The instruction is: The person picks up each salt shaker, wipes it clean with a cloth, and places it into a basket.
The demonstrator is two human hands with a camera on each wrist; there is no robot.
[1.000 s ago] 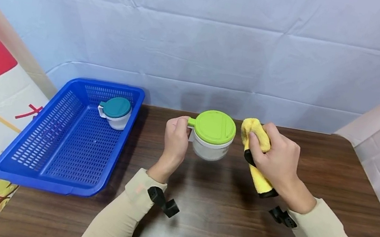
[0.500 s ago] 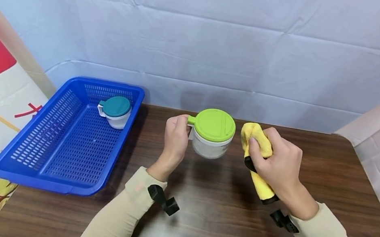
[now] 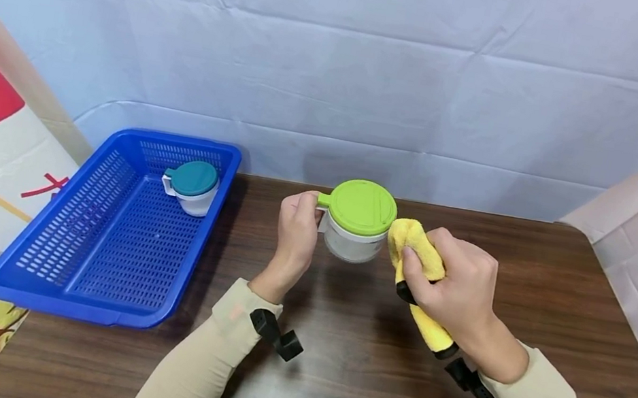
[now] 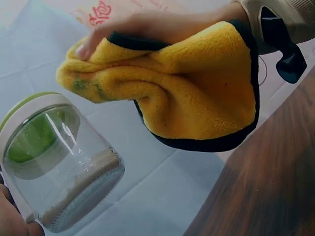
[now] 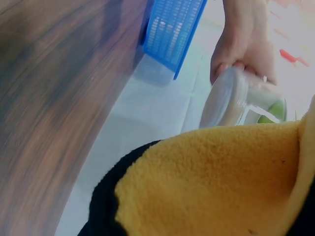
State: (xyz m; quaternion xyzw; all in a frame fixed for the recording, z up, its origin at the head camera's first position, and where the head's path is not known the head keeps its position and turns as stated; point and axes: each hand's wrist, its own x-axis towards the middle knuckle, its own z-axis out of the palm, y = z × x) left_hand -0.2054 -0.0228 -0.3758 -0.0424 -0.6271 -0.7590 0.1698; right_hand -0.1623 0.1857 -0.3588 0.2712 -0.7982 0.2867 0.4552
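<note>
- Yellow fleece first: the cloth point(image 3: 417, 277), edged in black, is bunched in the right hand point(image 3: 462, 289), fingers curled over it and thumb pinching underneath, a full, tight grip.
- Its top fold is right up against the side of the glass jar point(image 3: 353, 240), just below the lid's rim; from the head view it looks to be touching, though the left wrist view shows a sliver of space point(image 4: 123, 105), so contact is hard to call.
- The lower end of the cloth hangs down past the wrist toward the desk point(image 3: 367, 371).
- Over to the left hand point(image 3: 296, 233): fingers wrapped round the jar's side handle, grip closed on it, holding the jar up off the desk and a little tilted.
- Jar itself: clear glass body, white collar, lime green lid point(image 3: 362, 207) on top. The left wrist view shows the thick glass base point(image 4: 83, 196) and the green through the wall.
- It sits mid-desk toward the far edge, between the two hands.
- Dark wood-grain desk beneath, both cream sleeves resting low over it, a black strap clip at each wrist.
- Well apart on the left, a blue perforated basket point(image 3: 67, 271) stands on the desk's edge.
- In its far corner sits a second jar point(image 3: 192, 187), white-bodied with a teal lid, upright, handle pointing left.
- Pale blue sheet behind.
</note>
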